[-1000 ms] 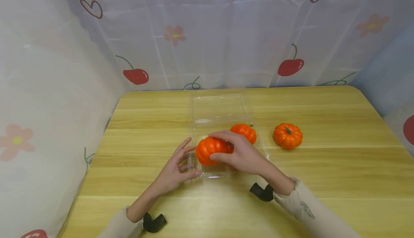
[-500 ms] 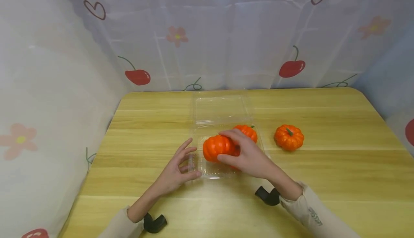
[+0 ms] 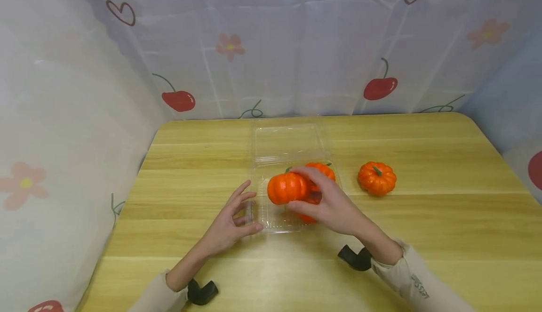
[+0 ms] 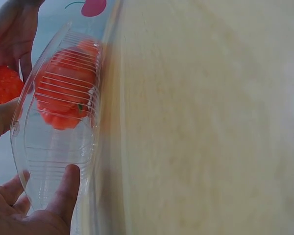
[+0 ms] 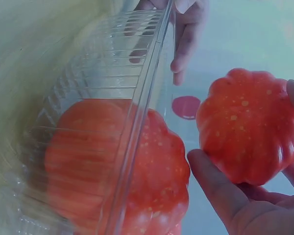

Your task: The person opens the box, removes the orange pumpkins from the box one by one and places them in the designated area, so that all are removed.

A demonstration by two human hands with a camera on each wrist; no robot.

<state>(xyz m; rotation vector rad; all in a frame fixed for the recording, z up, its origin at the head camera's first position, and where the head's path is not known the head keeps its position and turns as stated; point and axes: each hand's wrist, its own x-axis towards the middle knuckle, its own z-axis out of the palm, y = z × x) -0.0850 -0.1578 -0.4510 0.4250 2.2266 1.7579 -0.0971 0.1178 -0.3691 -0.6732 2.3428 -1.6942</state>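
My right hand grips a small orange pumpkin between thumb and fingers, above a clear plastic clamshell box. In the right wrist view the held pumpkin is apart from the box. Inside the box, on its right side, a pumpkin sits at the back and another nearer the front, partly covered by my right hand. My left hand is at the box's left side, fingers spread and loosely bent, the thumb by the front left corner. The left wrist view shows that hand against the clear wall.
Another orange pumpkin with a green stem stands on the wooden table, right of the box. The box's clear lid lies folded back towards the table's far edge. A printed curtain hangs behind.
My right hand has moved the held pumpkin slightly right and back over the box and tilted it, so its green stem now shows. My left hand has stayed in place.
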